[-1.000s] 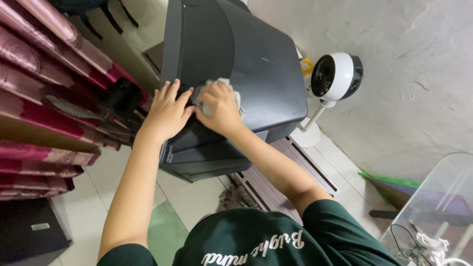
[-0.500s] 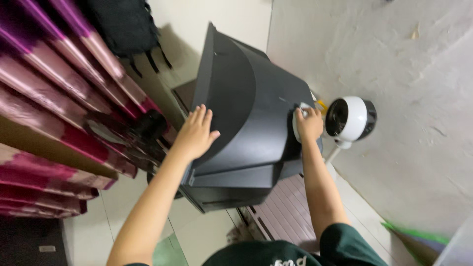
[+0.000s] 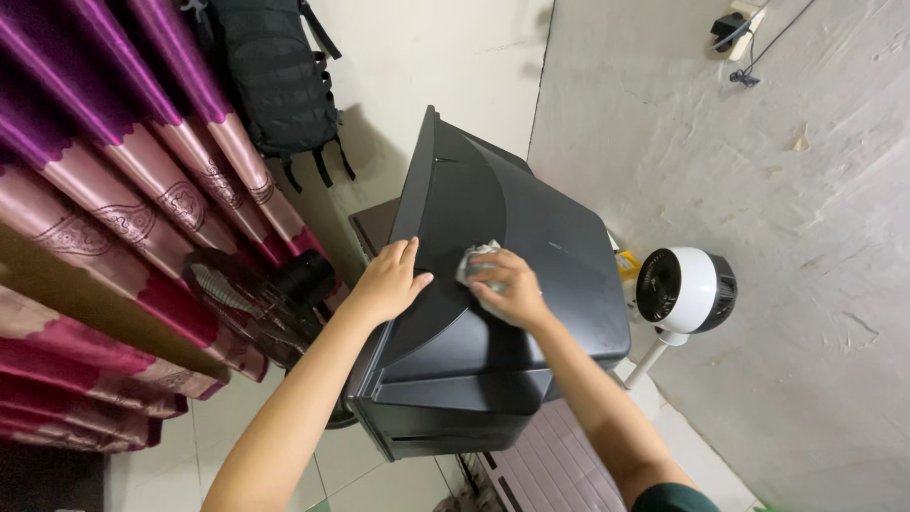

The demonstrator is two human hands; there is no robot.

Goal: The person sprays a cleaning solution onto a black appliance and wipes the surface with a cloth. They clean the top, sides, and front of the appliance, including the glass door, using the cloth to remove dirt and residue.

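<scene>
A big old dark grey tube television (image 3: 531, 237) stands in front of me, seen from above and behind. My left hand (image 3: 387, 282) lies flat on its curved top near the left edge, fingers spread. My right hand (image 3: 505, 286) presses a crumpled pale grey cloth (image 3: 475, 260) against the top of the housing, about a hand's width to the right of my left hand.
A small white and black fan (image 3: 685, 292) on a stand is to the right by the grey wall. Purple and pink curtains (image 3: 114, 190) hang at left, with a black floor fan (image 3: 248, 301) below them and a black backpack (image 3: 275, 76) at the back wall. A slatted purple-grey board (image 3: 559, 465) lies on the floor.
My right hand has brought the cloth back from the television's far right edge to the middle of the top. The left hand stays on the left side. The view has tilted up.
</scene>
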